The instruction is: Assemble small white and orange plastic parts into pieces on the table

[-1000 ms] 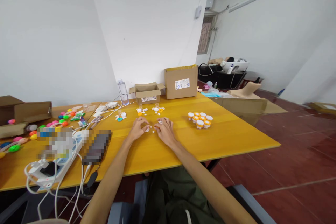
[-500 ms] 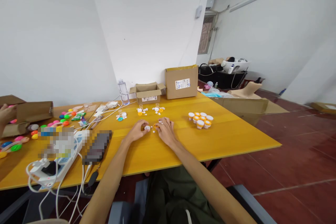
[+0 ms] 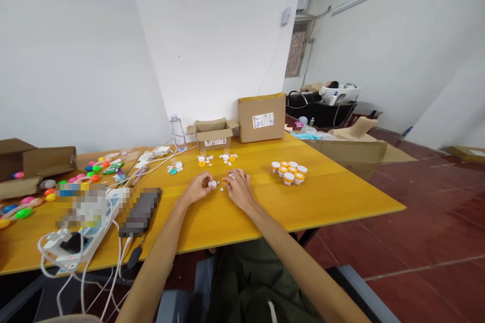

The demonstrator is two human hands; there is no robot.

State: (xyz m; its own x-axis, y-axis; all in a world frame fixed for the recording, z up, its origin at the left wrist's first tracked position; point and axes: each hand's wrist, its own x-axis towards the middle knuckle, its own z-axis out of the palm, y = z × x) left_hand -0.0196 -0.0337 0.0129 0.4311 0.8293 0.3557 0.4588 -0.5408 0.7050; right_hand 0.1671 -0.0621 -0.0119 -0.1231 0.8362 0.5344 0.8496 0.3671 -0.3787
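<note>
Fingers [image 3: 209,179] of left hand [image 3: 197,187] pinch white cap [image 3: 212,183]; palm down.

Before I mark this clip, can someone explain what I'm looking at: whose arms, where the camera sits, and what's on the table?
The camera is worn on a person's head, looking forward and down, so both bare arms are theirs. There is no machine. The left hand pinches a small white cap; the right hand rests by a small orange piece, grip unclear. On the yellow table: loose white bits, orange jars, two boxes, a bottle, coloured toys and cables at the left.
</note>
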